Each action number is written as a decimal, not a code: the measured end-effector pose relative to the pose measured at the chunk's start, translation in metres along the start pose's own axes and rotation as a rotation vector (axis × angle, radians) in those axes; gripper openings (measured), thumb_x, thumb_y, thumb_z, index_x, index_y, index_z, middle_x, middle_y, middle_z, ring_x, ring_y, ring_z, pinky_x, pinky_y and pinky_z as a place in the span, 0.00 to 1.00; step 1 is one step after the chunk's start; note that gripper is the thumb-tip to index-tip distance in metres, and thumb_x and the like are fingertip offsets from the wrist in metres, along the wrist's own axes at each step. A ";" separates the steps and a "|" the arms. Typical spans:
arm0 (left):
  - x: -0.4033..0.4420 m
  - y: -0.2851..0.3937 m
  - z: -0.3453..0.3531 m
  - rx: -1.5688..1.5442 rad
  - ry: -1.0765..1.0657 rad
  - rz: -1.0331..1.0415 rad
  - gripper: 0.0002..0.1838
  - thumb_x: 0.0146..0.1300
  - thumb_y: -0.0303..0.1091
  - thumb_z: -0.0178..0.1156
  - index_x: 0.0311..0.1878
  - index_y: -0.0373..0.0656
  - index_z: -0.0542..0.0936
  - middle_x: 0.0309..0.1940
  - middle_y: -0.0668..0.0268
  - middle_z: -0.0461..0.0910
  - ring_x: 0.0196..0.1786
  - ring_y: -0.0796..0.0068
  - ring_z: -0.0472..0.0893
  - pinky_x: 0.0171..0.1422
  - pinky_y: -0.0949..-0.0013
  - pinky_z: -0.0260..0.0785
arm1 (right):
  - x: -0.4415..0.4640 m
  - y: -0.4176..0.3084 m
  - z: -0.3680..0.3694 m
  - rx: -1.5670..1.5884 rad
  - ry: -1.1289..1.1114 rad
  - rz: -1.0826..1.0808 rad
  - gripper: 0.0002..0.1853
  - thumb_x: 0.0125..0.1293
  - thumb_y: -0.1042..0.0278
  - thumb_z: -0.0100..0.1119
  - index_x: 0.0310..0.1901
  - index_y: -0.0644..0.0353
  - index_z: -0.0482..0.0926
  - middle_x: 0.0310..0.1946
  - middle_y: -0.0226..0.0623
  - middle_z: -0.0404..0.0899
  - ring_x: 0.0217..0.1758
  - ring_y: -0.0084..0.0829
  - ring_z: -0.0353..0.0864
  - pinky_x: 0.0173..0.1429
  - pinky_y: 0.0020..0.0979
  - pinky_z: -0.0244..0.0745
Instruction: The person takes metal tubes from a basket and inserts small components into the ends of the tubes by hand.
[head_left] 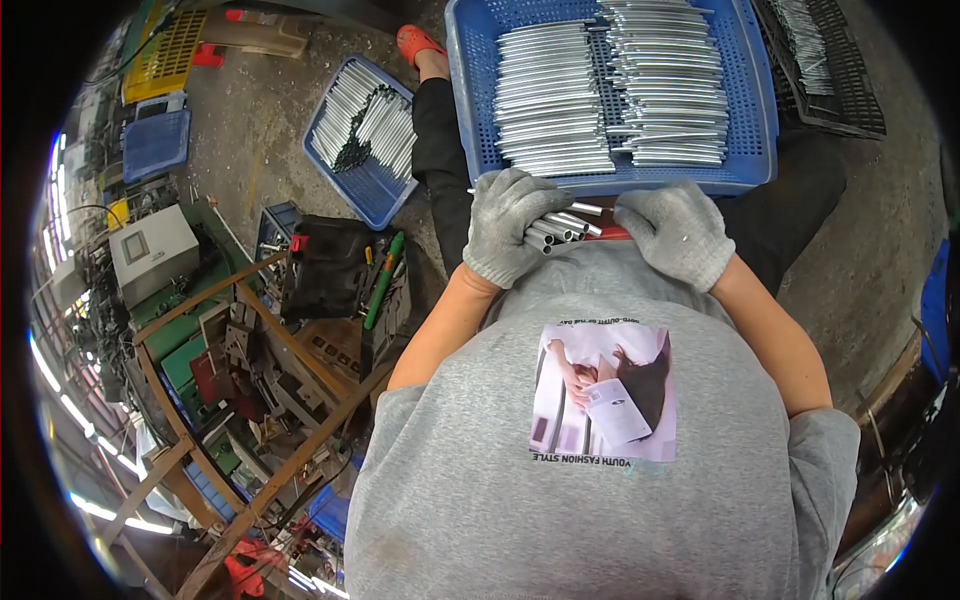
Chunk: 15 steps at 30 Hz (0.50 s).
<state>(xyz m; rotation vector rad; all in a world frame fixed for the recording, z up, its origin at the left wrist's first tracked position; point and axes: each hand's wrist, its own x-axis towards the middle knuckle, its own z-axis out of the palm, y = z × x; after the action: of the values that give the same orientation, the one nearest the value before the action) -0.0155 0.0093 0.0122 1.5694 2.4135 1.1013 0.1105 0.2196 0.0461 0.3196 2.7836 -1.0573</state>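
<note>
My left hand [508,228], in a grey knitted glove, is wrapped around a small bundle of shiny metal tubes [566,232]. Their hollow ends point right and toward me. Just right of these ends, my right hand [680,232], gloved alike, has its fingers curled together. Whatever its fingertips may pinch is hidden. Beyond both hands, a large blue plastic basket [465,120] rests in front of me. It carries two side-by-side stacks of similar tubes, the left stack [553,95] and the right stack [672,85].
A smaller blue basket [375,208] of metal tubes stands on the floor to the left. A dark crate [850,110] with more metal pieces is at the upper right. Wooden frame bars [300,440], a black tool case [325,265] and machinery crowd the left side.
</note>
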 end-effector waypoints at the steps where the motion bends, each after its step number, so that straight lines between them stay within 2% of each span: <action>1: -0.002 -0.002 0.001 0.002 -0.001 -0.003 0.17 0.48 0.42 0.72 0.44 0.52 0.88 0.41 0.74 0.87 0.44 0.70 0.80 0.59 0.61 0.64 | -0.002 -0.002 0.001 0.004 -0.010 -0.029 0.08 0.65 0.67 0.63 0.37 0.57 0.91 0.23 0.39 0.87 0.21 0.42 0.81 0.32 0.39 0.75; 4: -0.004 -0.005 0.003 0.003 -0.004 -0.006 0.18 0.48 0.42 0.72 0.44 0.52 0.88 0.41 0.74 0.87 0.44 0.69 0.80 0.59 0.62 0.64 | -0.004 -0.003 0.001 0.011 -0.027 -0.083 0.08 0.65 0.67 0.63 0.37 0.57 0.91 0.23 0.39 0.87 0.21 0.42 0.81 0.31 0.39 0.75; 15: -0.004 -0.003 0.000 -0.039 -0.016 -0.020 0.18 0.48 0.42 0.73 0.43 0.51 0.88 0.42 0.73 0.88 0.45 0.69 0.80 0.60 0.62 0.64 | -0.003 0.006 0.007 0.129 -0.079 0.003 0.09 0.67 0.66 0.63 0.41 0.59 0.90 0.25 0.38 0.88 0.23 0.40 0.82 0.34 0.38 0.75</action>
<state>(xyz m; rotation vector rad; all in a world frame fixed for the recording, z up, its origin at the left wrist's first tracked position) -0.0157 0.0056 0.0091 1.5326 2.3771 1.1209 0.1153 0.2190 0.0380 0.2904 2.6506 -1.2247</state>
